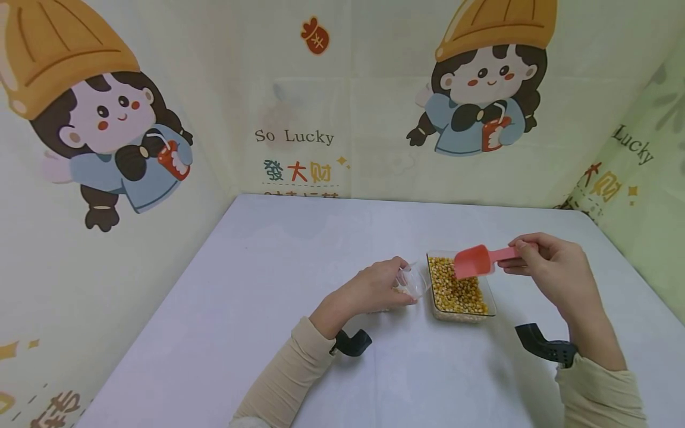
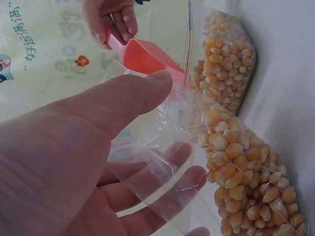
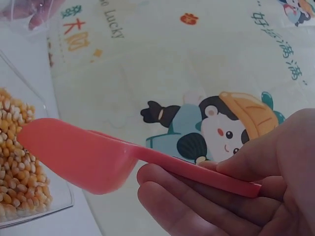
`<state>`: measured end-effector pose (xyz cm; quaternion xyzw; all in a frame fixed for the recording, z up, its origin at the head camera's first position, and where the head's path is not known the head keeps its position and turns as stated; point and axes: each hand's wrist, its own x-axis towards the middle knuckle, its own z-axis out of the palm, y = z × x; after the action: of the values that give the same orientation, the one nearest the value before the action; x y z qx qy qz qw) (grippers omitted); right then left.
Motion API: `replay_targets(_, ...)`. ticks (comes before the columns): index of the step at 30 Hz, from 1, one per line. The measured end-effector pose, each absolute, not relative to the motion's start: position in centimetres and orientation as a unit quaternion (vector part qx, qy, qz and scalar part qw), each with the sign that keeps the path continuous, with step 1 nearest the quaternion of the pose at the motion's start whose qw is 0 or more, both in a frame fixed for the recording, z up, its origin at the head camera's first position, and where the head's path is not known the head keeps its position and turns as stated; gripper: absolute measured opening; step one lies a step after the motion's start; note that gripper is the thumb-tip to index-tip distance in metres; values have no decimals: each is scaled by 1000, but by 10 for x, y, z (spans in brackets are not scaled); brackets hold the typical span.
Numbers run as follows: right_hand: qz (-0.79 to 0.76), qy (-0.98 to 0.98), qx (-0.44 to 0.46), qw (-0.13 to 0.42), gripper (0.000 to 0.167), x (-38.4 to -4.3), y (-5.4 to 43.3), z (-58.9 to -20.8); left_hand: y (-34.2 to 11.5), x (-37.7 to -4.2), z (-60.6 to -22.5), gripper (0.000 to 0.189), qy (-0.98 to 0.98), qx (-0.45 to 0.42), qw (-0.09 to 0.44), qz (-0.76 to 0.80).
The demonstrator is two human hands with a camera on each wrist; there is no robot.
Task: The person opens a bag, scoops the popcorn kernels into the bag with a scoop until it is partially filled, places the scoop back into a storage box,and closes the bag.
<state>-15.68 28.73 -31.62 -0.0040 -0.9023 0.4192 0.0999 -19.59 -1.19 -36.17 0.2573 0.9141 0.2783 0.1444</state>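
Note:
My left hand (image 1: 371, 285) holds the mouth of a clear plastic bag (image 1: 413, 280), thumb on one side and fingers on the other. Corn kernels (image 2: 251, 182) fill the bag's lower part in the left wrist view. Just right of it stands a clear rectangular container (image 1: 491, 300) with yellow corn kernels (image 1: 455, 291) in it. Over the container's far right side, my right hand (image 1: 562, 270) pinches a pink scoop (image 1: 473, 262) by its handle. No kernels show in the scoop's bowl, which points left.
The white table (image 1: 257, 309) runs back to a patterned cloth wall (image 1: 374, 119) with cartoon figures and lettering. Similar cloth rises on the left and right sides. A black wrist mount (image 1: 353, 343) sits on my left wrist, another (image 1: 546, 346) on my right.

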Motion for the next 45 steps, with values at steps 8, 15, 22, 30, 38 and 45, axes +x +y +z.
replay_targets(8, 396, -912, -15, 105, 40, -157, 285, -317, -12, -195, -362, 67, 914, 256, 144, 278)
replay_targets(15, 369, -923, -32, 109, 40, -159, 282, -318, -12, -195, -362, 67, 914, 255, 145, 281)
replay_targets(22, 342, -931, -32, 127, 39, -159, 279, -320, -13, -195, -363, 67, 914, 256, 144, 280)
replay_targets(30, 327, -935, -18, 139, 36, -159, 276, -323, -12, -195, -363, 67, 915, 252, 145, 279)
replay_targets(38, 330, -934, -11, 137, 35, -160, 274, -325, -12, -195, -363, 68, 914, 253, 144, 281)
replay_targets(45, 332, -934, -9, 134, 34, -162, 271, -327, -13, -195, -364, 67, 912, 257, 143, 285)
